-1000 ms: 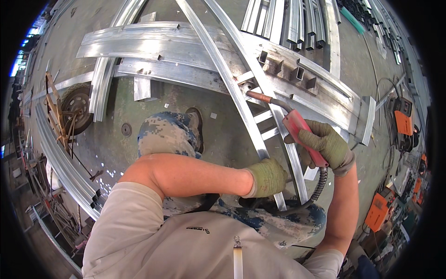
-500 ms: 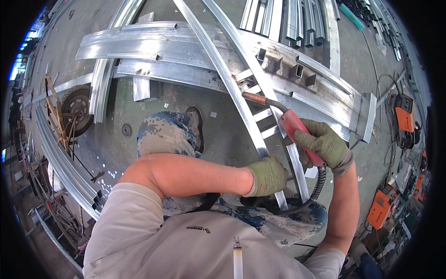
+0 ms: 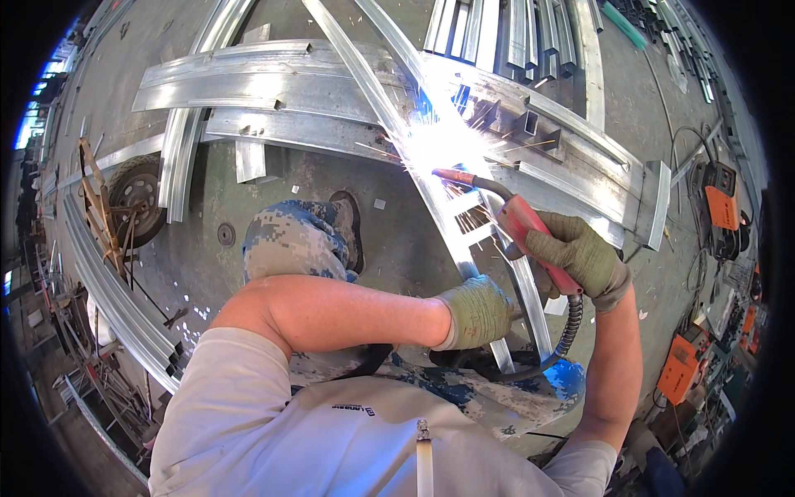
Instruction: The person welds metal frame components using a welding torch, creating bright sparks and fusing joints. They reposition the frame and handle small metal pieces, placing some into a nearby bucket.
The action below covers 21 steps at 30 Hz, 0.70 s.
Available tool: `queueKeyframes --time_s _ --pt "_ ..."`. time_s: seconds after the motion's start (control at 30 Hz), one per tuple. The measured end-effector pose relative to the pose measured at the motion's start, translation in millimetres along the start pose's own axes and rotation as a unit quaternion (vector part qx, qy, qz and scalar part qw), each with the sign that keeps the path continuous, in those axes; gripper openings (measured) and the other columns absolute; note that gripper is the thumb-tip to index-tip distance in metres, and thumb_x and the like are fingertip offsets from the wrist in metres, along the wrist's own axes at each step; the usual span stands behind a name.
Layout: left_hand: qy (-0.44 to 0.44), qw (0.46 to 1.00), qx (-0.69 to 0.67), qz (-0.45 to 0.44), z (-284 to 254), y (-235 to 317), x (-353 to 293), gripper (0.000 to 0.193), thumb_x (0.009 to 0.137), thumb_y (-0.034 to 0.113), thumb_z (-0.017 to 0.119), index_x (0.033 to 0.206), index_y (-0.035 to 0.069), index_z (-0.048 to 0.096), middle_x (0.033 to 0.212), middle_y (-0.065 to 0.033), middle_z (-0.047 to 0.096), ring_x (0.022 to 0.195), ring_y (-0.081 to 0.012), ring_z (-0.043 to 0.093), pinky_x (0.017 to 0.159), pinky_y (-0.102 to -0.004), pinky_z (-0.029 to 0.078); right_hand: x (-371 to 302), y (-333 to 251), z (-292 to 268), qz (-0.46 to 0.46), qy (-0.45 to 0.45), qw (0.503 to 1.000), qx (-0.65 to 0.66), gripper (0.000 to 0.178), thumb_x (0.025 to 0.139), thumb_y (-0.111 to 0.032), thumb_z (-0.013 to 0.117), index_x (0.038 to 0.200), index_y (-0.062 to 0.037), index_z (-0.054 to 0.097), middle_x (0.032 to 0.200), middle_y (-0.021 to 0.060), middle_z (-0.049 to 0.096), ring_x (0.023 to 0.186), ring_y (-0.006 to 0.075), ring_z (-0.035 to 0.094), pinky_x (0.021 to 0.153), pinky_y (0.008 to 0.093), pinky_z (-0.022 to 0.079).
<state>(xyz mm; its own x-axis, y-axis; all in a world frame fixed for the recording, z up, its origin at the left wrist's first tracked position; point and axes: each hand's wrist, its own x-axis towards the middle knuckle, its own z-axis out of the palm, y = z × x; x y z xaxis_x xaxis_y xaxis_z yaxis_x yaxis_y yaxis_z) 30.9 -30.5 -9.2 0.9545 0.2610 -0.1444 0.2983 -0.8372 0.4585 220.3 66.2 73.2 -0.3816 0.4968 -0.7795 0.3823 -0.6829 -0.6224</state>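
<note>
My right hand [image 3: 580, 257], in a green knit glove, is wrapped round the red handle of a welding torch [image 3: 527, 227]. The copper nozzle points left at a ladder-like metal frame [image 3: 353, 68], made of two long rails with short crosspieces. A white-blue arc [image 3: 443, 142] burns just beyond the nozzle, throwing sparks and hiding the joint under its glare. My left hand [image 3: 482, 313], gloved alike, is closed round the near end of the frame's left rail. The black ribbed torch cable [image 3: 570, 327] curves down from the handle past my knee.
Wide metal channels [image 3: 306, 124] lie crosswise under the frame, with short tube offcuts [image 3: 526, 124] on them. Square tubes [image 3: 530, 37] are stacked at the far side. A wheel [image 3: 135, 201] stands left; orange-and-black machines [image 3: 722, 207] sit right. A cigarette [image 3: 424, 460] shows at the bottom.
A bright arc with flying sparks has appeared at the torch tip, lighting the frame and my knee. Both hands have hardly moved.
</note>
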Motion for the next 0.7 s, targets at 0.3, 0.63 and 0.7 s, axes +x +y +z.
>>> queueKeyframes --time_s 0.3,0.63,0.7 --pt "0.0 1.0 0.0 0.02 -0.4 -2.2 0.7 0.021 0.09 0.017 0.068 0.108 0.008 0.074 0.099 -0.0078 0.071 0.087 -0.0287 0.076 0.068 -0.0432 0.059 2.4 -3.9 3.8 0.012 0.007 1.0 -0.006 0.049 0.103 -0.034 0.071 0.137 0.0001 0.063 0.102 0.0079 0.077 0.059 0.0088 0.066 0.046 0.0243 0.051" --pt "-0.022 0.999 -0.018 0.016 -0.5 -1.9 1.8 0.018 0.091 0.018 0.068 0.106 0.01 0.074 0.102 -0.0073 0.073 0.093 -0.0286 0.076 0.073 -0.0435 0.059 -0.1 -0.5 -0.4 0.014 -0.007 1.0 -0.019 0.052 0.102 -0.035 0.073 0.138 0.0016 0.062 0.102 0.0081 0.077 0.06 0.0092 0.067 0.046 0.0254 0.052" --pt "-0.029 0.999 -0.023 0.012 0.2 -1.8 2.8 0.017 0.091 0.018 0.068 0.106 0.011 0.074 0.102 -0.007 0.073 0.093 -0.0286 0.076 0.073 -0.0436 0.059 0.8 0.4 -1.0 0.012 -0.006 1.0 -0.022 0.052 0.102 -0.035 0.073 0.138 0.0018 0.062 0.102 0.0083 0.077 0.06 0.0094 0.068 0.045 0.0257 0.053"
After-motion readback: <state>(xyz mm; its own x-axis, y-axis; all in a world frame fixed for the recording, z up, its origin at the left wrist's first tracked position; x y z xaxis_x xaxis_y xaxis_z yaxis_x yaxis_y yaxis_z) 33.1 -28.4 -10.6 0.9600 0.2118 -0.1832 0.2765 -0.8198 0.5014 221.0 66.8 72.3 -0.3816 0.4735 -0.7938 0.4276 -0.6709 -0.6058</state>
